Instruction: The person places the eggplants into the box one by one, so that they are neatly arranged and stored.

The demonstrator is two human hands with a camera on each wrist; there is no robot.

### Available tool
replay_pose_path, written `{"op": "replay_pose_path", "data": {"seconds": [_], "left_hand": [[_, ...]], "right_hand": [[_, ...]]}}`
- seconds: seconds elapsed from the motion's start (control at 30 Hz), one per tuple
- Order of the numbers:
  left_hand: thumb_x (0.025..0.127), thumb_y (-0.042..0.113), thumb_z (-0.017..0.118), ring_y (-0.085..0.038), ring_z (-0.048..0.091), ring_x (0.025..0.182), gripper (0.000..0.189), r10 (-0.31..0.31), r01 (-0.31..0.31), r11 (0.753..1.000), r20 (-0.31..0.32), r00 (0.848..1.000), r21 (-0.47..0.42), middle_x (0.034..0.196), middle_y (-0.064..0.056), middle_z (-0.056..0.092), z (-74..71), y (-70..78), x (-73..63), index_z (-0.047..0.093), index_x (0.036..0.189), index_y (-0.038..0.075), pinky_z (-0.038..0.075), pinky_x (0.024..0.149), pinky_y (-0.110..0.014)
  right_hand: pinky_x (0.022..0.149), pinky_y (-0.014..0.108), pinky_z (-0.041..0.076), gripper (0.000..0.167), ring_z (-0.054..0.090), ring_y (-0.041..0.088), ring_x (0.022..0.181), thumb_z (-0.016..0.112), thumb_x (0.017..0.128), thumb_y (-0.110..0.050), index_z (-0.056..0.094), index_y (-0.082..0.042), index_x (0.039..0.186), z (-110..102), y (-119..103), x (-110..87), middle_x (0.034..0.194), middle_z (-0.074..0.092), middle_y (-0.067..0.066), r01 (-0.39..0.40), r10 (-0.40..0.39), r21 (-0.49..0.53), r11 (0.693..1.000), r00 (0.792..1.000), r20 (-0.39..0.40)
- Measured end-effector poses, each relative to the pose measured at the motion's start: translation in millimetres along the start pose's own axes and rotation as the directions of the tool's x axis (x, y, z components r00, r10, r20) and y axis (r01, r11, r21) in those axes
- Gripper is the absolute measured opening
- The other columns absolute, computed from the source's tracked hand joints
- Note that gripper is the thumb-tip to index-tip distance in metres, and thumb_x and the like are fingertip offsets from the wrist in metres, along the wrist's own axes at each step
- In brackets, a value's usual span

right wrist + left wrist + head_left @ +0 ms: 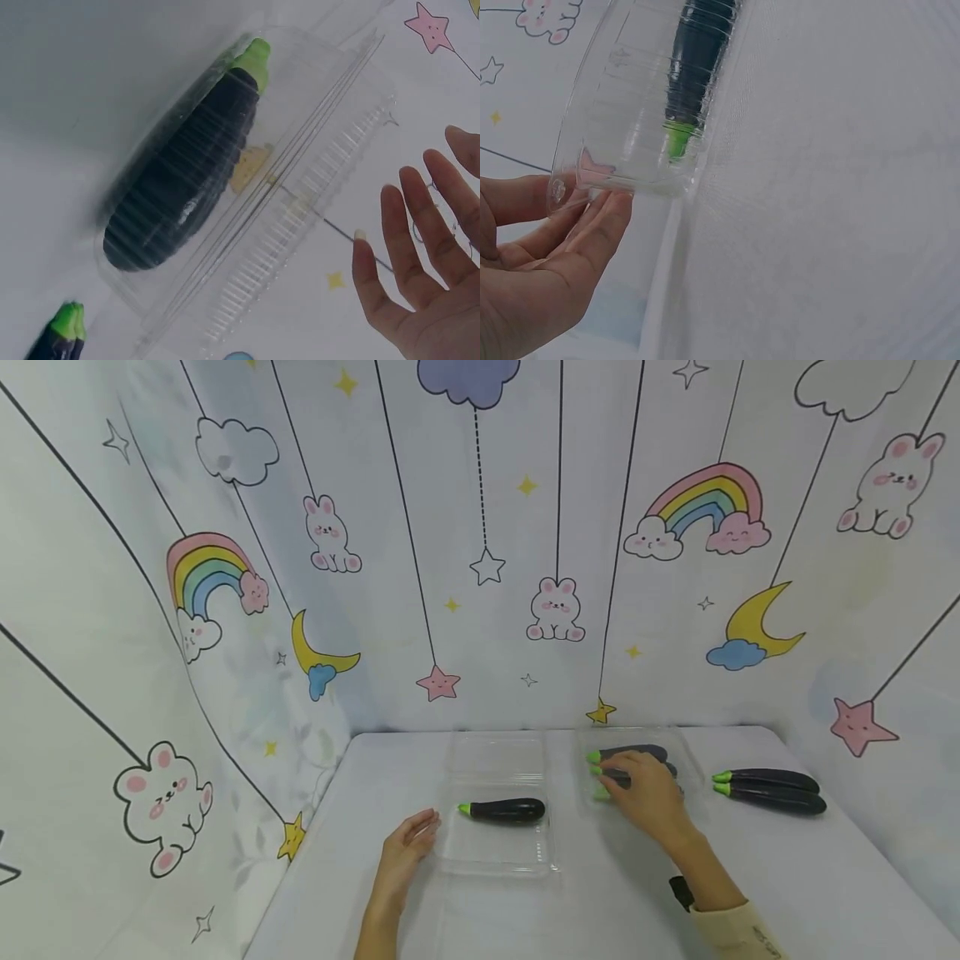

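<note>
In the head view, one eggplant [508, 811] lies in the left clear plastic container [491, 865], its green stem pointing left. My left hand [405, 852] is beside that container's left edge. The left wrist view has its thumb and fairly straight fingertips close at a corner of the clear rim [592, 184]. Over the right clear container [693, 760], my right hand [645, 797] partly covers the eggplants [630, 752] inside, fingertips near the green stems. From the right wrist, its fingers [416, 247] are spread with nothing between them, beside the ribbed plastic wall.
Two more eggplants [772, 792] lie side by side on the white table [337, 893], right of the containers. The left container's raised lid [497, 756] stands at its back. Behind the table hangs a white cloth [495, 643] printed with rabbits, stars and rainbows.
</note>
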State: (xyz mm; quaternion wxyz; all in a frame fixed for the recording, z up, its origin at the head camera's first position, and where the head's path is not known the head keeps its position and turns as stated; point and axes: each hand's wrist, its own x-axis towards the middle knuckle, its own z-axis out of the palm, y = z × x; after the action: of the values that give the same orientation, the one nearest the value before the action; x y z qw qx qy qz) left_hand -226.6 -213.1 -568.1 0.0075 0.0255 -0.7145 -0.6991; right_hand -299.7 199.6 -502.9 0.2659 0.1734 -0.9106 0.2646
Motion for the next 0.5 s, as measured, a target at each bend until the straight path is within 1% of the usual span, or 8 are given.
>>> {"op": "replay_pose_path", "data": {"seconds": [0.1,0.27,0.43,0.5], "left_hand": [[0.103,0.002,0.056,-0.038,0.049,0.143,0.047,0.001,-0.001,1.000,-0.005,1.000,-0.007,0.153,-0.021,0.053,0.9,0.7,0.5,0.049,0.150,-0.003,0.051,0.111,-0.033],[0.104,0.000,0.054,-0.041,0.046,0.144,0.047,0.019,-0.018,0.999,0.017,1.000,-0.026,0.154,-0.025,0.049,1.6,1.2,0.8,0.046,0.150,-0.007,0.049,0.113,-0.033],[0.104,-0.001,0.054,-0.039,0.046,0.145,0.047,0.003,-0.002,0.999,0.020,1.000,-0.051,0.155,-0.024,0.049,2.1,3.2,-0.6,0.046,0.150,-0.007,0.047,0.115,-0.034],[0.104,-0.001,0.054,-0.038,0.047,0.145,0.047,-0.002,0.003,0.999,0.017,1.000,-0.052,0.155,-0.024,0.049,1.7,3.4,0.0,0.046,0.150,-0.007,0.048,0.113,-0.030]], "right_hand": [[0.087,0.056,0.057,0.021,0.068,0.036,0.107,0.087,0.087,-0.019,0.081,-0.010,0.104,-4,7,-0.8,0.112,0.075,0.008,-0.005,0.005,-0.002,1.000,1.000,0.014],[0.090,0.057,0.056,0.023,0.066,0.039,0.111,0.083,0.091,-0.021,0.080,-0.008,0.109,-12,15,-2.7,0.116,0.074,0.012,-0.041,0.042,-0.019,0.999,0.998,0.046],[0.090,0.060,0.056,0.023,0.066,0.041,0.112,0.081,0.092,-0.018,0.079,-0.008,0.111,-22,24,-5.2,0.118,0.073,0.013,-0.077,0.079,-0.038,0.996,0.995,0.061],[0.089,0.061,0.056,0.023,0.066,0.042,0.112,0.081,0.092,-0.018,0.078,-0.008,0.112,-24,28,-5.7,0.119,0.073,0.014,-0.083,0.085,-0.044,0.996,0.994,0.061]]}}
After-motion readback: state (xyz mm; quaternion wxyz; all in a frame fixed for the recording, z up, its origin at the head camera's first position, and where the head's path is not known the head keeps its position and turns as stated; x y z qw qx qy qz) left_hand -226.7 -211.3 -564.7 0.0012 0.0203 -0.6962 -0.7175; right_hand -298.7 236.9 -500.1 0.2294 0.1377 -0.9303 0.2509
